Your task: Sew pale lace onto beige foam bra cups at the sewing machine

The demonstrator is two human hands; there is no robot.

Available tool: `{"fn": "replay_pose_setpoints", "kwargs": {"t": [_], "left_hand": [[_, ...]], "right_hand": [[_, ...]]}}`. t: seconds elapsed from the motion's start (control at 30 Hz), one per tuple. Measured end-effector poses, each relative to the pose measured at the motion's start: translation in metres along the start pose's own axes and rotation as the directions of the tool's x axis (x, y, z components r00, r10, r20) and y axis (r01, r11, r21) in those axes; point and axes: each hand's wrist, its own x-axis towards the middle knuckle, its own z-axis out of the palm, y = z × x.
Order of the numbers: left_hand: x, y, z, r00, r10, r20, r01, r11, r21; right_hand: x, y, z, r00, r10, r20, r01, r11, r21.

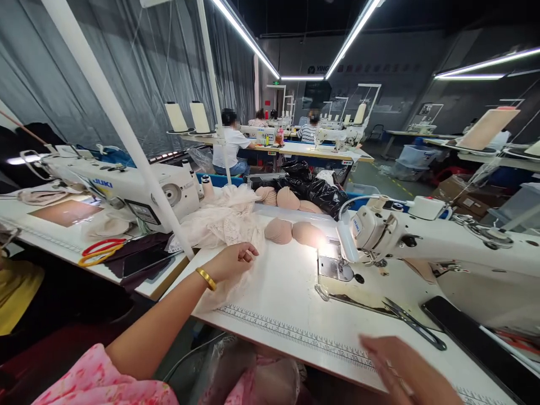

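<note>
My left hand (236,261), with a gold bracelet at the wrist, rests on pale lace fabric (228,216) heaped at the left of the white sewing table. Its fingers are curled down onto a sheer fold of the lace. Beyond the fingertips lie two beige moulded bra cups (278,231). My right hand (405,368) is over the table's front edge, smeared by motion; its fingers look stretched out and nothing shows in them. Farther right stand a white sewing machine (426,230) with its lamp lit and, before it, dark thread snips (415,323).
A printed ruler (295,332) runs along the front edge. A black phone-like slab (476,337) lies at right. On the neighbouring table at left are a JUKI machine (126,185) and red-and-yellow-handled scissors (101,251). A white pole (113,124) rises between. Co-workers sit farther back.
</note>
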Motion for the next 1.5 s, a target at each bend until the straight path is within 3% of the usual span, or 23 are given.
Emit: {"fn": "replay_pose_setpoints", "kwargs": {"t": [0.07, 0.17, 0.23, 0.27, 0.33, 0.43, 0.47, 0.5, 0.57, 0.63, 0.67, 0.73, 0.83, 1.03, 1.1, 1.17, 1.23, 1.27, 1.3, 1.33, 1.4, 1.43, 1.5], "left_hand": [[-0.003, 0.003, -0.004, 0.994, -0.005, 0.105, 0.014, 0.996, -0.091], [-0.004, 0.011, -0.013, 0.991, 0.013, 0.135, 0.025, 0.961, -0.274], [-0.001, 0.022, -0.024, 0.997, 0.055, -0.057, -0.074, 0.911, -0.406], [0.001, 0.03, -0.033, 0.976, 0.077, -0.203, -0.161, 0.881, -0.444], [0.004, 0.05, -0.051, 0.875, 0.117, -0.469, -0.345, 0.83, -0.438], [0.003, 0.083, -0.064, 0.728, 0.211, -0.652, -0.536, 0.769, -0.349], [0.002, 0.092, -0.06, 0.711, 0.261, -0.653, -0.57, 0.757, -0.318], [0.001, 0.098, -0.051, 0.729, 0.31, -0.61, -0.578, 0.757, -0.305], [0.0, 0.102, -0.02, 0.848, 0.371, -0.379, -0.496, 0.806, -0.323], [0.001, 0.096, 0.021, 0.941, 0.338, -0.028, -0.328, 0.887, -0.325], [0.002, 0.09, 0.042, 0.943, 0.312, 0.118, -0.262, 0.912, -0.316], [0.005, 0.077, 0.076, 0.914, 0.275, 0.298, -0.164, 0.923, -0.347], [0.009, 0.062, 0.103, 0.884, 0.252, 0.394, -0.069, 0.904, -0.423], [0.009, 0.062, 0.114, 0.866, 0.236, 0.441, -0.039, 0.911, -0.412], [0.006, 0.065, 0.108, 0.862, 0.241, 0.447, -0.071, 0.929, -0.363], [0.004, 0.067, 0.088, 0.866, 0.233, 0.442, -0.135, 0.961, -0.242], [0.004, 0.067, 0.055, 0.92, 0.215, 0.327, -0.219, 0.975, -0.024], [0.005, 0.065, 0.037, 0.96, 0.215, 0.178, -0.239, 0.963, 0.126], [0.007, 0.063, 0.02, 0.966, 0.259, -0.028, -0.238, 0.921, 0.308], [0.008, 0.061, 0.006, 0.926, 0.328, -0.188, -0.209, 0.859, 0.467], [0.01, 0.056, -0.006, 0.836, 0.459, -0.301, -0.195, 0.761, 0.619], [0.011, 0.054, -0.002, 0.819, 0.509, -0.265, -0.254, 0.734, 0.63], [0.011, 0.052, 0.022, 0.805, 0.588, -0.076, -0.452, 0.692, 0.563]], "right_hand": [[0.006, 0.034, -0.026, 0.988, -0.026, -0.152, -0.02, 0.956, -0.293], [0.013, 0.079, -0.044, 0.981, -0.036, -0.193, -0.076, 0.835, -0.545], [0.015, 0.095, -0.044, 0.985, -0.044, -0.167, -0.059, 0.824, -0.564], [0.015, 0.098, -0.042, 0.986, -0.048, -0.159, -0.049, 0.83, -0.556], [0.015, 0.098, -0.037, 0.986, -0.036, -0.161, -0.058, 0.839, -0.542], [0.018, 0.082, -0.031, 0.983, 0.019, -0.184, -0.107, 0.869, -0.483], [0.02, 0.073, -0.029, 0.981, 0.038, -0.19, -0.12, 0.886, -0.447], [0.023, 0.062, -0.027, 0.98, 0.05, -0.193, -0.126, 0.906, -0.404], [0.029, 0.036, -0.023, 0.981, 0.066, -0.184, -0.122, 0.943, -0.309], [0.038, 0.005, -0.019, 0.986, 0.058, -0.154, -0.091, 0.972, -0.216], [0.043, -0.01, -0.018, 0.99, 0.039, -0.139, -0.064, 0.982, -0.179], [0.054, -0.036, -0.014, 0.992, -0.048, -0.113, 0.03, 0.987, -0.155], [0.069, -0.057, -0.007, 0.988, -0.146, -0.047, 0.125, 0.947, -0.295], [0.085, -0.061, 0.021, 0.976, -0.216, -0.015, 0.18, 0.849, -0.498], [0.085, -0.062, 0.025, 0.975, -0.22, -0.003, 0.191, 0.85, -0.491], [0.08, -0.058, 0.02, 0.981, -0.194, 0.005, 0.173, 0.862, -0.476], [0.069, -0.045, 0.007, 0.991, -0.136, -0.004, 0.117, 0.868, -0.483], [0.063, -0.035, -0.002, 0.995, -0.099, -0.009, 0.081, 0.86, -0.503], [0.056, -0.023, -0.012, 0.997, -0.07, -0.017, 0.051, 0.843, -0.535], [0.051, -0.011, -0.021, 0.999, -0.039, -0.022, 0.019, 0.816, -0.578], [0.043, 0.011, -0.035, 1.0, -0.006, -0.024, -0.011, 0.76, -0.65], [0.042, 0.018, -0.04, 1.0, -0.002, -0.025, -0.015, 0.751, -0.66], [0.046, 0.023, -0.04, 1.0, -0.019, -0.019, 0.003, 0.796, -0.605]]}}
